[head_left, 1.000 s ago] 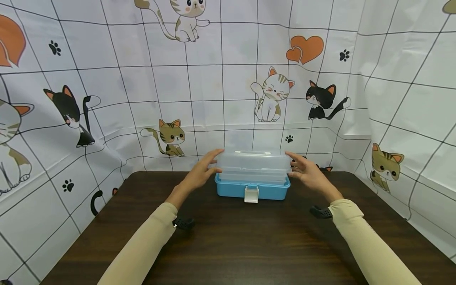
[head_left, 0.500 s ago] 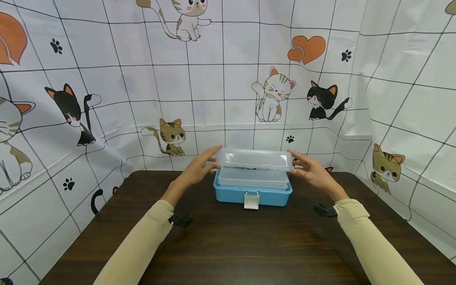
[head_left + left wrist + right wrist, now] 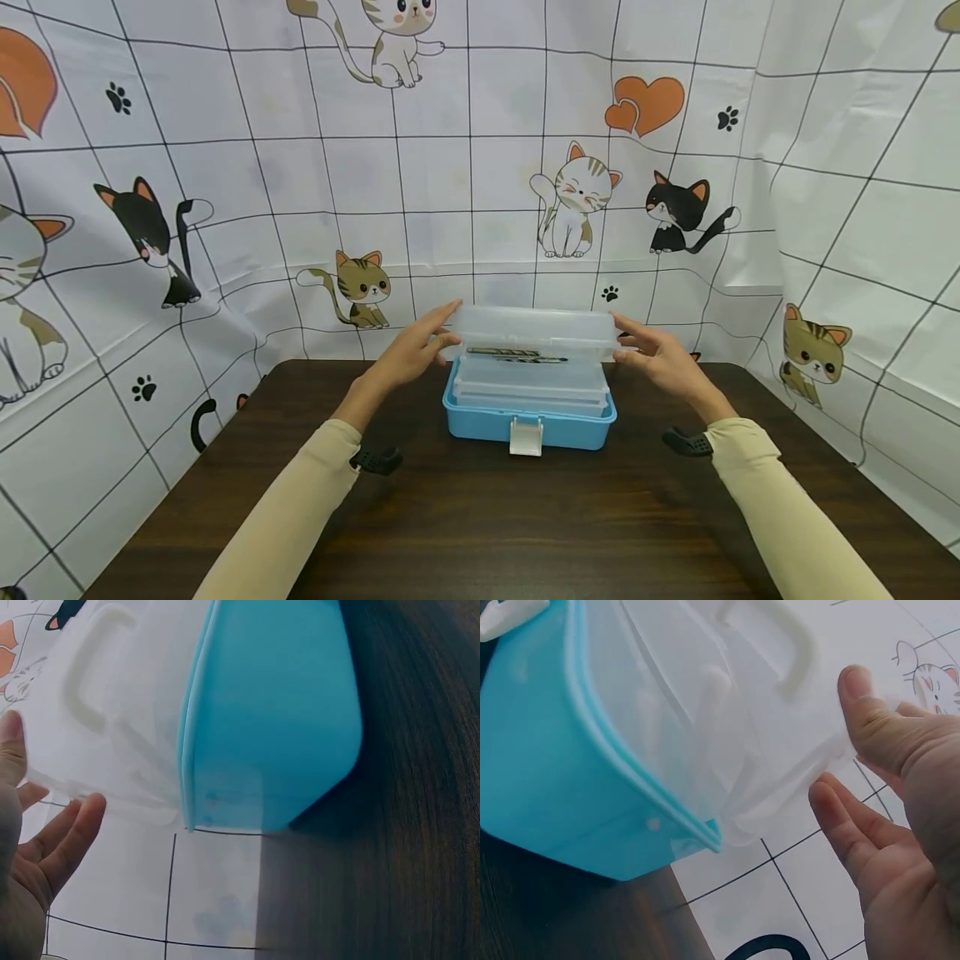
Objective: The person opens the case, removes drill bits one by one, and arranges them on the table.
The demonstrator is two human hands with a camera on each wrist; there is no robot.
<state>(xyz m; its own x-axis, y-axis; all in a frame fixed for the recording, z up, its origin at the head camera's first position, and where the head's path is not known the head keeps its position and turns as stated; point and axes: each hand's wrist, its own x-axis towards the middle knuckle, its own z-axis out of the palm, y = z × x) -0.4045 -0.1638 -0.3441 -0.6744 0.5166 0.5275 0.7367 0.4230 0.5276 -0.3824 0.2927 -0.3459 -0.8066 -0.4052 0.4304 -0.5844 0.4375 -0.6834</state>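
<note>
A light blue storage box (image 3: 487, 422) with a white front latch (image 3: 526, 437) stands on the table. Its clear lid (image 3: 536, 323) is raised and leans back over the translucent tray (image 3: 532, 379). Slim dark sticks (image 3: 504, 352), pointed like paintbrushes, lie behind the tray's front wall. My left hand (image 3: 411, 352) is at the lid's left end, fingers spread and fairly straight, fingertips right at its edge. At the right end my right hand (image 3: 658, 360) mirrors it, thumb and fingers held apart. A white curved piece (image 3: 82, 671) shows on the lid in the left wrist view.
The dark wooden table (image 3: 525, 525) reaches back to a white grid-patterned sheet (image 3: 435, 183) printed with cats. This sheet hangs close behind the box and along the right side. Black straps (image 3: 378, 461) are on both wrists.
The lid has tilted further back, and the dark sticks have come into view. The blue box has shifted slightly toward me. Both hands have stayed at the lid's ends, spreading slightly apart.
</note>
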